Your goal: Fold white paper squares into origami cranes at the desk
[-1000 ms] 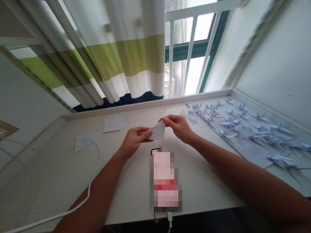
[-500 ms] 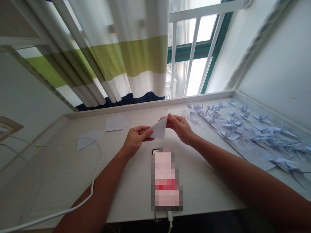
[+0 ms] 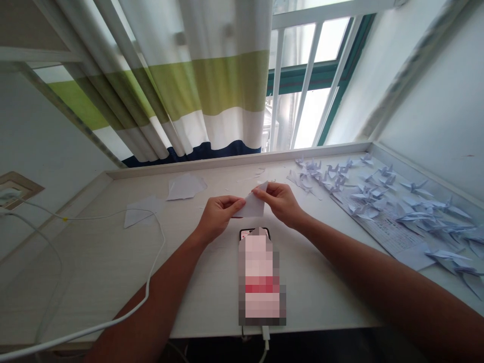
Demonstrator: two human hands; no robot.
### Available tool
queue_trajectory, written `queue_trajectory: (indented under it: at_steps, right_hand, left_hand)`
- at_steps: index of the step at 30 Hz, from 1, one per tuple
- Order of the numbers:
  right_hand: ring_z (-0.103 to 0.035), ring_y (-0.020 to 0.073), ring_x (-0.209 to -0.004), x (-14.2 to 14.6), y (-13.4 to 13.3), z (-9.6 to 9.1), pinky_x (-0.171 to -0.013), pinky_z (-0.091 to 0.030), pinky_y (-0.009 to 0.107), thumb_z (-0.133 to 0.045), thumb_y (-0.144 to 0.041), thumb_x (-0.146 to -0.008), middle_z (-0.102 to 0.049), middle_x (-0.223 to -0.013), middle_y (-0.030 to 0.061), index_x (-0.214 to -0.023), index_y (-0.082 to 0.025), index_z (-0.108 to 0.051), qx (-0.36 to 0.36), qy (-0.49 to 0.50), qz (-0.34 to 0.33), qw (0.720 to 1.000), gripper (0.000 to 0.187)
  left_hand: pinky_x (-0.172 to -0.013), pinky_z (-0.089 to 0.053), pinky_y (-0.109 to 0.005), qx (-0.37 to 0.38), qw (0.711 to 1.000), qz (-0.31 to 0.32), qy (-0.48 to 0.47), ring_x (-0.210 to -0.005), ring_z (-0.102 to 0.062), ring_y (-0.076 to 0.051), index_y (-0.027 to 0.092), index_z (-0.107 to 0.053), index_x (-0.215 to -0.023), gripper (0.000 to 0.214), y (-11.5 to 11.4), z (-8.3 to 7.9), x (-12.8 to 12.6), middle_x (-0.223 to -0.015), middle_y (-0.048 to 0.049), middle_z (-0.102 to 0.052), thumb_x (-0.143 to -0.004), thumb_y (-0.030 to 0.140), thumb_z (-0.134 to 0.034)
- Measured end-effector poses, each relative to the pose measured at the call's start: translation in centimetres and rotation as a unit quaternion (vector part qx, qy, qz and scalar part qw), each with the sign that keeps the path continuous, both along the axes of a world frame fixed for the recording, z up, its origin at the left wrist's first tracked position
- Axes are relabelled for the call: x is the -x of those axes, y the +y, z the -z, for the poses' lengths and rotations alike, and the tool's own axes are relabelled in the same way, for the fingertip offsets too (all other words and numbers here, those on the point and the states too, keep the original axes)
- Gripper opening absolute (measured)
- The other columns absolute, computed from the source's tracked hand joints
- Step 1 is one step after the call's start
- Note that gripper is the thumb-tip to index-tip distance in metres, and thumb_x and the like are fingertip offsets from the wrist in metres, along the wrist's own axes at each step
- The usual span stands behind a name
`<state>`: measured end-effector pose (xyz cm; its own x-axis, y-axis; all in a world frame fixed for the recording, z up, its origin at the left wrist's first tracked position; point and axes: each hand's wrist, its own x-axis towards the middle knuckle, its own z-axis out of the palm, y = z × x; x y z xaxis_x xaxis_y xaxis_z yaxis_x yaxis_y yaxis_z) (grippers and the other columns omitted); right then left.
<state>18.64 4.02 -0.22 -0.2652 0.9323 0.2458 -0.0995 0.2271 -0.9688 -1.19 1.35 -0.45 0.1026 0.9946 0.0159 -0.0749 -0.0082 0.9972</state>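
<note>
Your left hand (image 3: 216, 218) pinches one side of the folded paper (image 3: 256, 207), thumb and fingers closed on it; your right hand (image 3: 283, 204) pinches the other. The paper spans your two grips. Nearer you than the grip lies the phone (image 3: 261, 267); rightward, cranes (image 3: 366, 210); leftward, loose sheets (image 3: 184, 187).

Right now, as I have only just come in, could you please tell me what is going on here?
A person holds a small, folded piece of white paper: the left hand pinches its left side, the right hand grips near its top. On the pale, wood-grained table, a black-edged phone lies closer to the person. Many folded white paper birds are spread at the right, and loose white paper sheets lie at the left.
</note>
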Motion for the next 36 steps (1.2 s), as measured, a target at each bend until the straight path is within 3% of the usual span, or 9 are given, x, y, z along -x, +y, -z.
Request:
queue_trajectory:
  at_steps: [10, 19, 21, 23, 27, 32, 36]
  right_hand:
    - [-0.063, 0.0166, -0.069, 0.8, -0.8, 0.1, -0.064, -0.049, 0.030, -0.082, -0.047, -0.080, -0.075, -0.078, 0.0056, -0.083, -0.016, -0.081, 0.058, 0.021, -0.040, 0.997, 0.031]
    - [-0.066, 0.0176, -0.079, -0.4, 1.1, -0.3, -0.080, -0.059, 0.037, -0.069, -0.044, -0.088, -0.075, -0.090, 0.0066, -0.078, -0.019, -0.075, 0.036, 0.088, 0.155, 0.983, 0.027]
    - [-0.068, 0.0175, -0.080, -1.0, 1.6, -0.5, -0.080, -0.060, 0.038, -0.071, -0.047, -0.088, -0.075, -0.098, 0.0077, -0.083, -0.020, -0.074, 0.034, 0.103, 0.168, 0.980, 0.027]
    - [-0.070, 0.0192, -0.085, -1.2, 1.5, -0.7, -0.080, -0.060, 0.037, -0.074, -0.049, -0.086, -0.075, -0.100, 0.0086, -0.089, -0.020, -0.075, 0.044, 0.089, 0.128, 0.987, 0.030]
    - [-0.067, 0.0182, -0.082, -0.1, 0.3, -0.6, -0.077, -0.056, 0.034, -0.080, -0.052, -0.081, -0.075, -0.091, 0.0066, -0.087, -0.017, -0.075, 0.080, 0.055, -0.038, 0.995, 0.035]
    - [-0.063, 0.0167, -0.072, 0.3, -0.2, -0.2, -0.068, -0.051, 0.031, -0.085, -0.050, -0.076, -0.072, -0.079, 0.0043, -0.080, -0.016, -0.077, 0.068, 0.045, -0.013, 0.997, 0.035]
    - [-0.061, 0.0166, -0.070, -0.1, 0.1, -0.2, -0.066, -0.050, 0.032, -0.085, -0.051, -0.075, -0.071, -0.076, 0.0036, -0.078, -0.017, -0.077, 0.063, 0.035, 0.019, 0.997, 0.034]
  left_hand:
    - [-0.069, -0.059, -0.030, -0.043, 0.999, 0.002, 0.027, -0.071, -0.073, -0.019, 0.014, -0.083, -0.087, 0.039, 0.0, 0.4, 0.0, -0.081, -0.0082, -0.081, -0.072, 0.049, -0.088]
    - [-0.065, -0.056, -0.031, -0.029, 0.998, -0.022, 0.058, -0.070, -0.072, -0.022, 0.015, -0.084, -0.085, 0.041, 0.3, 0.5, 0.7, -0.081, -0.0092, -0.081, -0.070, 0.053, -0.088]
    - [-0.066, -0.056, -0.031, -0.024, 0.997, -0.041, 0.053, -0.070, -0.072, -0.021, 0.015, -0.084, -0.085, 0.042, 0.5, 0.7, 0.9, -0.081, -0.0093, -0.081, -0.068, 0.053, -0.089]
    - [-0.067, -0.057, -0.031, -0.024, 0.997, -0.054, 0.042, -0.070, -0.072, -0.021, 0.015, -0.084, -0.084, 0.043, 0.7, 0.8, 1.0, -0.081, -0.0091, -0.081, -0.067, 0.053, -0.090]
    - [-0.070, -0.059, -0.031, -0.027, 0.999, -0.041, 0.015, -0.073, -0.074, -0.021, 0.014, -0.083, -0.088, 0.044, 0.4, 0.6, 0.5, -0.082, -0.0085, -0.081, -0.069, 0.053, -0.090]
    - [-0.077, -0.064, -0.040, -0.022, 1.000, 0.011, -0.005, -0.074, -0.078, -0.026, 0.012, -0.079, -0.088, 0.048, -0.3, 0.0, -0.2, -0.084, -0.0088, -0.081, -0.072, 0.057, -0.086]
    - [-0.068, -0.062, -0.035, -0.029, 0.998, 0.033, 0.055, -0.067, -0.078, -0.025, 0.013, -0.076, -0.082, 0.046, -0.3, -0.2, 0.0, -0.074, -0.0085, -0.078, -0.078, 0.059, -0.081]
